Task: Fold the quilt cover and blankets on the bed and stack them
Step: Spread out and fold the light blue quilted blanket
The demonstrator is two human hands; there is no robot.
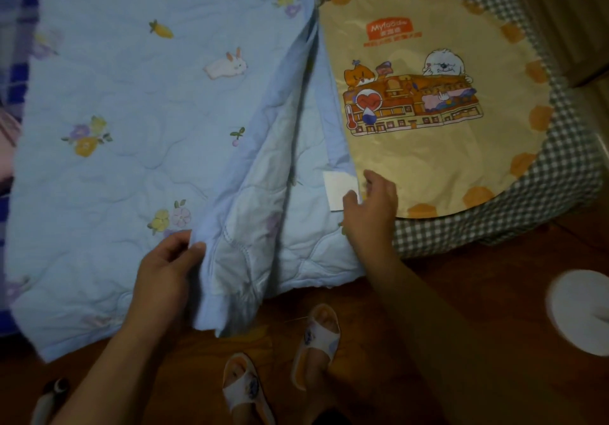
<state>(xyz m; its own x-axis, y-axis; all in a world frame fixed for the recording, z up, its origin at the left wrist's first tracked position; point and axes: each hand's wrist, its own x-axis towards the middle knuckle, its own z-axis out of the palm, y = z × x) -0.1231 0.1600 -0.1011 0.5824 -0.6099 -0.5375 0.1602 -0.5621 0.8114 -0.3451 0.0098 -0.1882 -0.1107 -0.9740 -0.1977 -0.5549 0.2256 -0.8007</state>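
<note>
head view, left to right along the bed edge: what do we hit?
blue quilted blanket → left hand gripping its folded edge → white label → right hand → round yellow cartoon mat → green checked bedding

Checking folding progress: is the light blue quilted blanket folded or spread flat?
Partly folded: the light blue quilted blanket shows doubled layers at its right edge, which the left hand holds.

We count one light blue quilted blanket (pixel 131 128), one round yellow cartoon-printed mat (pixel 428 161), one white label (pixel 339 190), two slippers (pixel 316 342), and our two hands (pixel 164 270).
</note>
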